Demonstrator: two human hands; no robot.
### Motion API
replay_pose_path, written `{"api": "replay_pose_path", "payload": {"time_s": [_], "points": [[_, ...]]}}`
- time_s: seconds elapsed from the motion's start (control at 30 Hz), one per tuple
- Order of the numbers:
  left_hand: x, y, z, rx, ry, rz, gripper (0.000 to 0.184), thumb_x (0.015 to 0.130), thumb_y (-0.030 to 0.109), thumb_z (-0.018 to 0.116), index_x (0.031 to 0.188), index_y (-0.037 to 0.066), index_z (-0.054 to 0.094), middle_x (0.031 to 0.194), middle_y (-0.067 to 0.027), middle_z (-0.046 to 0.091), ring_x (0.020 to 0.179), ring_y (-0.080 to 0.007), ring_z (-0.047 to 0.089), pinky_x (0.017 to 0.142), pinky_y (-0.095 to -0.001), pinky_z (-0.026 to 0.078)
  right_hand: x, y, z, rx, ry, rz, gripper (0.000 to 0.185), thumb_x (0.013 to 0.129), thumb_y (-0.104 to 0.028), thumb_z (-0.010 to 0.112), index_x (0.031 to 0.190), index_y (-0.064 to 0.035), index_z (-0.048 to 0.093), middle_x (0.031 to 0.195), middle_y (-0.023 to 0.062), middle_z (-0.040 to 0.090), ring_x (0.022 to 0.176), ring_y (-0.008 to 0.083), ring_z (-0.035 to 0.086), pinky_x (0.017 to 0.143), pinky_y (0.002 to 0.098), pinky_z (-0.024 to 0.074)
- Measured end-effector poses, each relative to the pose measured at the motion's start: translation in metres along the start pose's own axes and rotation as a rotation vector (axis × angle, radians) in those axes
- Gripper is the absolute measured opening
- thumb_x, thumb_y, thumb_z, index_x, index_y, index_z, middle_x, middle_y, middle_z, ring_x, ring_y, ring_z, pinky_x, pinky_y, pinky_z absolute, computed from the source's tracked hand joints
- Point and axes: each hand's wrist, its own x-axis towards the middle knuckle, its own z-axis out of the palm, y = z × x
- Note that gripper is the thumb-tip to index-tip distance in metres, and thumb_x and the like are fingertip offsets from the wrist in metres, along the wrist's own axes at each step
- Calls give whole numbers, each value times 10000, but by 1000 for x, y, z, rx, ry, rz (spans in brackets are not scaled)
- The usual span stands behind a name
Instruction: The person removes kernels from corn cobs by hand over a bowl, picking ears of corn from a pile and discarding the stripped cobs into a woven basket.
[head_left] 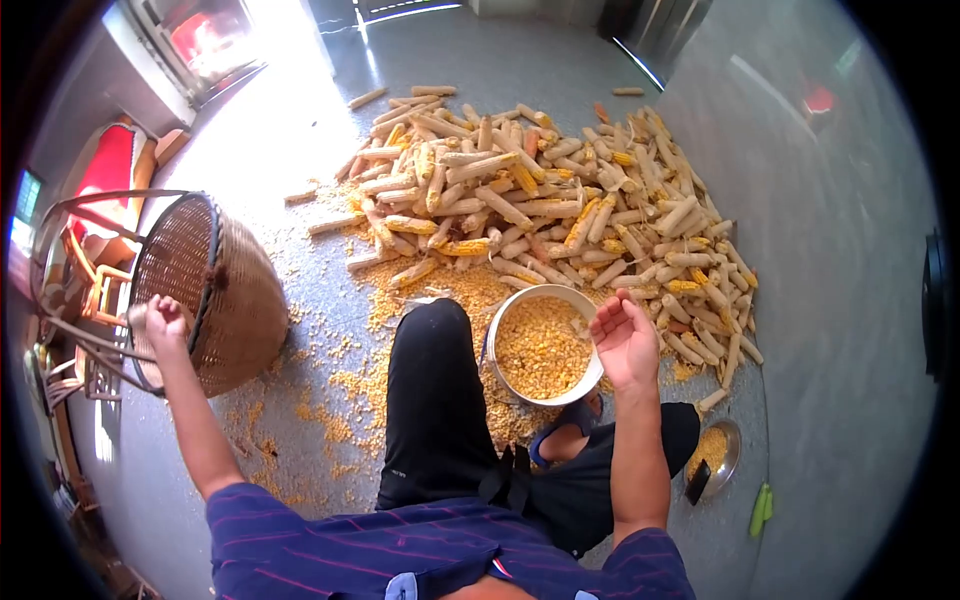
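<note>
My left hand [168, 325] is over the mouth of a woven basket [245, 300] with a tall looped handle. Its fingers are curled closed; a pale patch shows beside them, but what they hold, if anything, I cannot make out. My right hand [626, 342] is palm up with fingers stretched out, holding nothing. It is at the right rim of a white bucket [497, 372]. Loose yellow corn kernels [545, 345] fill much of the bucket, which stands on the floor between my legs.
Ahead lies a large heap of corn cobs [500, 190], mostly stripped, some with kernels. Spilled kernels [345, 390] cover the floor around the bucket. To the right are a metal bowl [730, 455] of kernels and a green object [762, 510]. Chairs [105, 290] stand behind the basket.
</note>
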Motion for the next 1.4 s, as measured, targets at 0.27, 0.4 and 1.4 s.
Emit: {"api": "replay_pose_path", "payload": {"time_s": [0.27, 0.4, 1.4], "points": [[-180, -355, 140, 1041, -846, 84, 212, 912, 226, 591, 973, 59, 706, 758, -64, 677, 542, -128, 583, 465, -293, 467, -6, 0, 14, -29, 68, 5, 158, 934, -101, 476, 1045, -57, 580, 875, 53, 600, 806, 193, 606, 761, 351, 514], [-201, -489, 177, 1460, -1255, 561, 456, 779, 135, 656, 1225, 116, 561, 1150, -134, 594, 1063, -334, 557, 885, -417, 459, -11, -5, 11, -19, 72, -21, 161, 940, -102, 456, 1047, -58, 568, 873, 59, 597, 811, 195, 605, 763, 353, 513], [-400, -337, 270, -138, -747, -878, 375, 964, 418, 490, 1080, 62, 489, 849, -93, 545, 796, -227, 555, 804, -390, 489, -39, 52, 43, -1377, -221, -757, 429, 874, -242, 665, 1218, -53, 493, 971, 149, 650, 829, 270, 669, 718, 355, 518]]}}
